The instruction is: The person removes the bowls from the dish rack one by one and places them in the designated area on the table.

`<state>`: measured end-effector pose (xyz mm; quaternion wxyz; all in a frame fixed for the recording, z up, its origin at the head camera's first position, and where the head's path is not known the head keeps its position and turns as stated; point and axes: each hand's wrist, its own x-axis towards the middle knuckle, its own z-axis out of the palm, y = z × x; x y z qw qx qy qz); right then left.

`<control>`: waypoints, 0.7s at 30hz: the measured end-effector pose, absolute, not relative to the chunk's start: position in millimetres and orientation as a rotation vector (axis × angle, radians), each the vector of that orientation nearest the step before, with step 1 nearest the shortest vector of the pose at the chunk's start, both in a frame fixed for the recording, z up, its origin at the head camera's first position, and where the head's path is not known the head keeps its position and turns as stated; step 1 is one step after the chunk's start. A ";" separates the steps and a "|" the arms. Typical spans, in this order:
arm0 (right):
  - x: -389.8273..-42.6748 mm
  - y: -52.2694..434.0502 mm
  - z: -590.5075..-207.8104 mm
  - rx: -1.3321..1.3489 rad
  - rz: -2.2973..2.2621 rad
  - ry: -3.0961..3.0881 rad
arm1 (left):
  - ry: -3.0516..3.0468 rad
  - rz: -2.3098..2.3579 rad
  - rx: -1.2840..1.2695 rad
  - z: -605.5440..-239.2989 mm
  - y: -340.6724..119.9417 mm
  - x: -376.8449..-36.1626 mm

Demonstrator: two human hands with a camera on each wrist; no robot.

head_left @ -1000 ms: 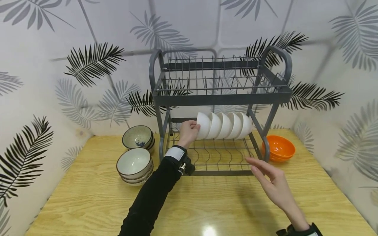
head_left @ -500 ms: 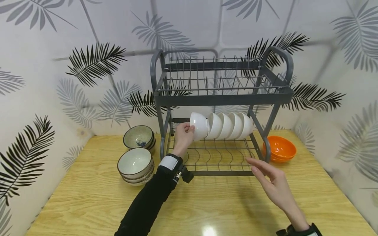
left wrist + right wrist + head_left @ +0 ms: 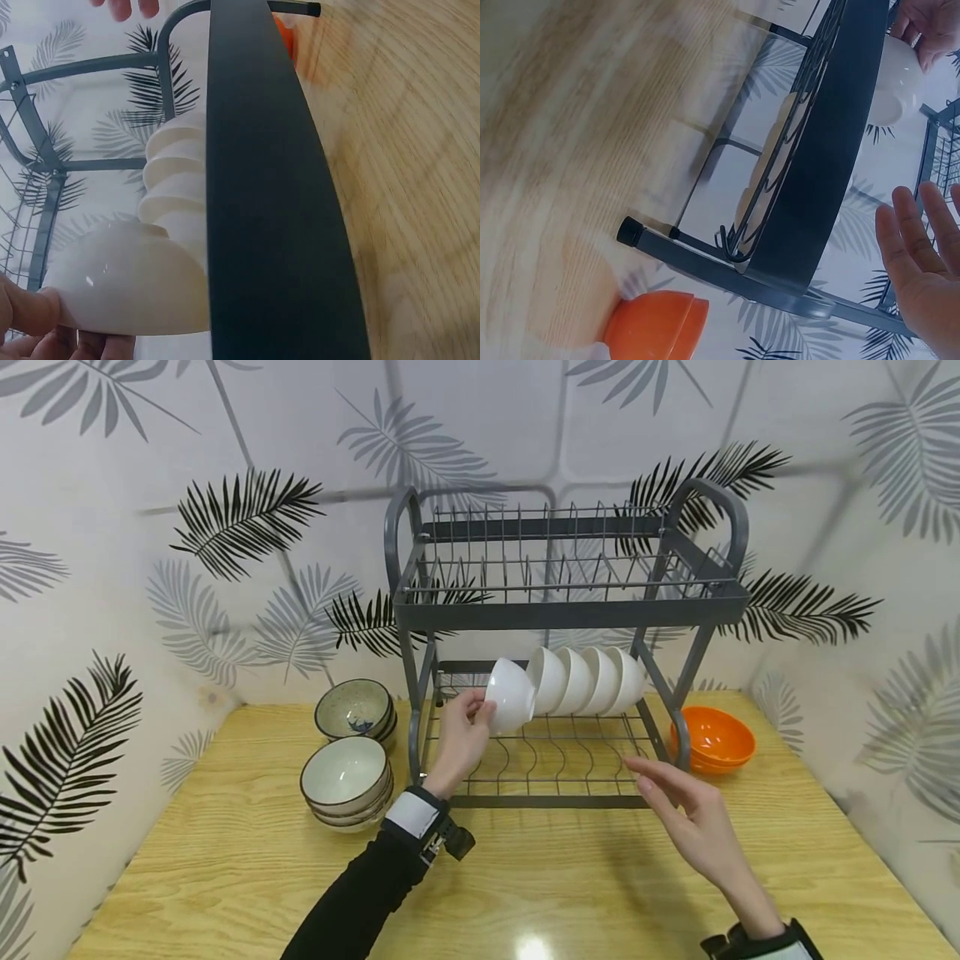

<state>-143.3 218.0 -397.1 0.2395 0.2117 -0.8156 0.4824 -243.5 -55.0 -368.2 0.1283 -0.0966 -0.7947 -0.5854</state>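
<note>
Bowl (image 3: 512, 695), white and glossy, was held by the left hand (image 3: 462, 735), its rim pinched between the thumb and the fingers (image 3: 90, 345). It was tilted on its side above the lower tier of the rack (image 3: 570, 614), with its mouth turned toward the hand and its base toward four white bowls (image 3: 573, 683). Whether the nearest of those, or the wires beneath, was touched could not be made out, since the outlines overlapped. Nothing was gripped by the right hand (image 3: 697, 827), which was held in front of the rack's right end; its fingers were loosely extended, the thumb apart from them.

The work was judged to be partway through. Four bowls were lined up on their sides in the lower tier, while the fifth was in hand and not yet set down, so its placing was left to be done. Rimmed bowls (image 3: 343, 777) and speckled bowls (image 3: 352, 706) were stacked on the surface (image 3: 562, 877) to the rack's left, and orange bowls (image 3: 716, 739) were nested at its right; none of these was being handled.
</note>
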 end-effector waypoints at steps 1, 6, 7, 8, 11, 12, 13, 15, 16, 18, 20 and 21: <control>-143.7 218.1 -396.7 0.577 1.323 -2.234 | -2.311 -1.683 -0.303 -368.5 -55.8 -241.5; -144.2 219.2 -395.4 0.558 1.332 -2.253 | -2.298 -1.616 -0.388 -369.4 -59.4 -229.9; -144.3 219.3 -395.3 0.557 1.336 -2.254 | -2.291 -1.604 -0.409 -369.3 -60.2 -227.1; -144.5 219.4 -395.2 0.559 1.338 -2.253 | -2.284 -1.597 -0.428 -369.2 -60.8 -224.4; -146.1 219.0 -394.2 0.571 1.355 -2.235 | -2.268 -1.556 -0.485 -368.5 -62.9 -216.2; -146.8 218.6 -393.6 0.575 1.364 -2.229 | -2.265 -1.549 -0.501 -368.4 -63.6 -213.5; -147.5 218.1 -392.8 0.579 1.374 -2.222 | -2.266 -1.530 -0.515 -368.5 -64.3 -210.8; -148.7 216.9 -391.1 0.583 1.389 -2.212 | -2.275 -1.500 -0.539 -369.1 -65.7 -205.3; -149.3 216.0 -390.2 0.588 1.395 -2.213 | -2.280 -1.483 -0.549 -369.6 -66.4 -202.6; -150.7 213.7 -388.3 0.601 1.396 -2.217 | -2.282 -1.431 -0.582 -372.0 -68.0 -197.6; -152.3 210.7 -386.5 0.621 1.376 -2.228 | -2.267 -1.370 -0.622 -374.5 -69.6 -193.3; -153.3 208.8 -385.6 0.632 1.359 -2.236 | -2.256 -1.344 -0.642 -375.5 -70.4 -191.1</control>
